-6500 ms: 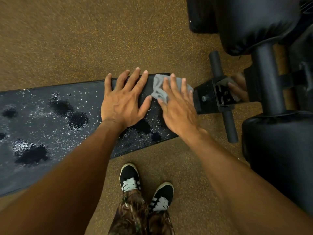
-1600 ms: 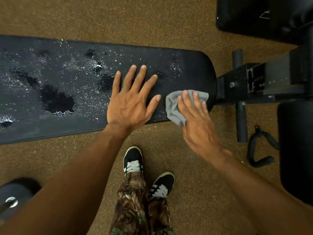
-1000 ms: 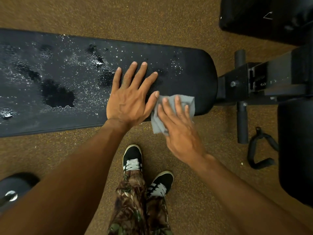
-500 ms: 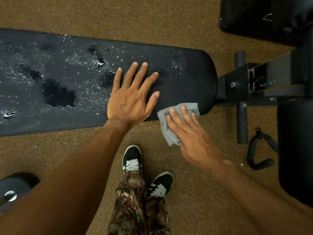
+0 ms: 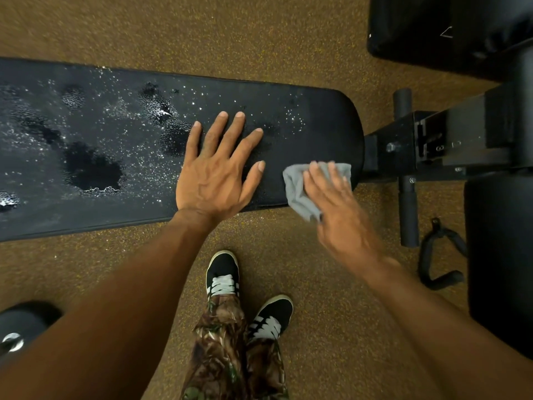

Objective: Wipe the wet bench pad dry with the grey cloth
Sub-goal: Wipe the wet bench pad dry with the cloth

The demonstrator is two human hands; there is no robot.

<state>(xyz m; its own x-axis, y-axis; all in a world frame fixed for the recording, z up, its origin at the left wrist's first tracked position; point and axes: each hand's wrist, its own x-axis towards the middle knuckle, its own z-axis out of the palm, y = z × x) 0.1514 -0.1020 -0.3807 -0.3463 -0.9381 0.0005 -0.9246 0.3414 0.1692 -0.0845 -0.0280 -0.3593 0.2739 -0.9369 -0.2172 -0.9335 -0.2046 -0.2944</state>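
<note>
Brown speckled gym floor [image 5: 202, 30], seen from above. Black bench pad [image 5: 317, 116] runs left to right across the upper half, rounded end at right.

- Grey cloth [image 5: 297, 189]: bunched at the pad's right end on the near edge, part on the pad, part hanging off the edge over the floor.
- Right hand [image 5: 340, 215]: on top of the cloth, fingers roughly straight and together, pressing it down. No curl round it that I can see. Hand is motion-blurred.
- Left hand [image 5: 216, 171]: flat on the pad just left of the cloth, palm down, fingers spread, holding nothing. Thumb tip near the cloth, not touching.
- Pad is wet: large puddle [image 5: 92, 168] well left of the left hand, smaller dark patches and droplets across the left and middle. The left hand covers part of the wet area.
- Bench frame [image 5: 432, 145]: black metal, bolted on at the pad's right end, with a crossbar [image 5: 408, 209] running through it.
- Black loop handle [image 5: 438, 255] on the floor beside the crossbar.
- Black padded blocks at the right edge [image 5: 499, 255] and top right [image 5: 432, 24].
- Near side: two black shoes [image 5: 222, 272] with white laces, camo trousers [image 5: 225, 350].
- Bottom left: dark round object [image 5: 20, 324] with a shiny metal part; cannot tell what it is.
</note>
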